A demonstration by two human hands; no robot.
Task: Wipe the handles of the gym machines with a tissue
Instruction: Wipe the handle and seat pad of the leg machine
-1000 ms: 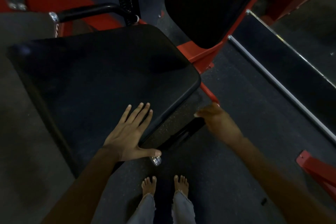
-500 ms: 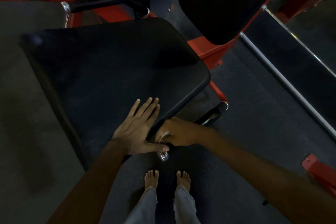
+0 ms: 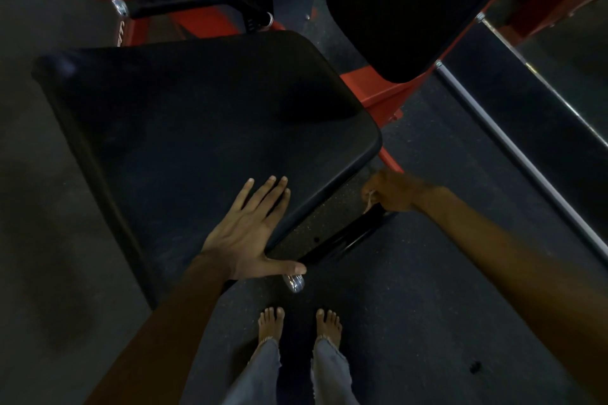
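Observation:
A black handle point(image 3: 342, 242) with a chrome end cap point(image 3: 293, 283) runs along the near right side of the black padded seat point(image 3: 197, 128). My right hand point(image 3: 391, 189) is curled round the handle's far end, with a bit of pale tissue point(image 3: 371, 196) showing under the fingers. My left hand point(image 3: 250, 230) lies flat on the seat's near corner, fingers straight, thumb stretched along the seat edge above the end cap. A second black handle point(image 3: 194, 0) sits at the seat's far side.
The red machine frame point(image 3: 385, 95) and a black back pad point(image 3: 411, 3) rise behind the seat. A long black platform with a metal edge point(image 3: 526, 154) runs along the right. My bare feet point(image 3: 299, 322) stand on the dark rubber floor below the handle.
My right hand has slid along the handle from its near end by my left thumb out to the far end. My left hand has stayed flat on the seat.

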